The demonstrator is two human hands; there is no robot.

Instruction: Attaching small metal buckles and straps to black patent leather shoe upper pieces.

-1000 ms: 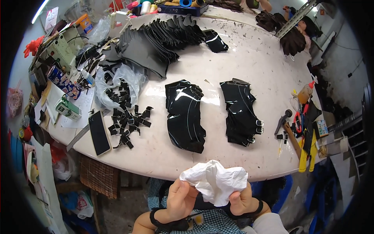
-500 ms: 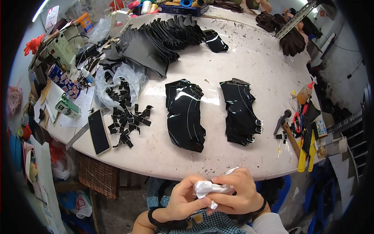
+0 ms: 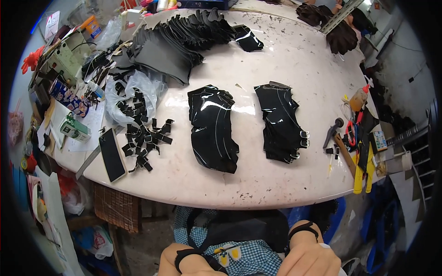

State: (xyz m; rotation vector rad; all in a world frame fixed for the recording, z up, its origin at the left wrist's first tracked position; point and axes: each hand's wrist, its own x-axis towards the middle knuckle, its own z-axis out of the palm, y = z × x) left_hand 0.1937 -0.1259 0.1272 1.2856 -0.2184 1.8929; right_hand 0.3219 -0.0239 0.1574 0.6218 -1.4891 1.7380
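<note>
We've got our bare right hand (image 3: 311,262) bent inward, back showing; our black-banded left hand (image 3: 194,265) sits mostly below view!

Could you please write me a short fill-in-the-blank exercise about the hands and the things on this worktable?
1. Of the person's two bare hands, the one seen more fully is the ____ one.
2. The long, curved, glossy black piece lies to the ____ of the glossy black piece with silver metal buckles.
3. The see-through plastic bottle of amber liquid has a pointed tip coloured ____.

Missing words: right; left; red.
</note>
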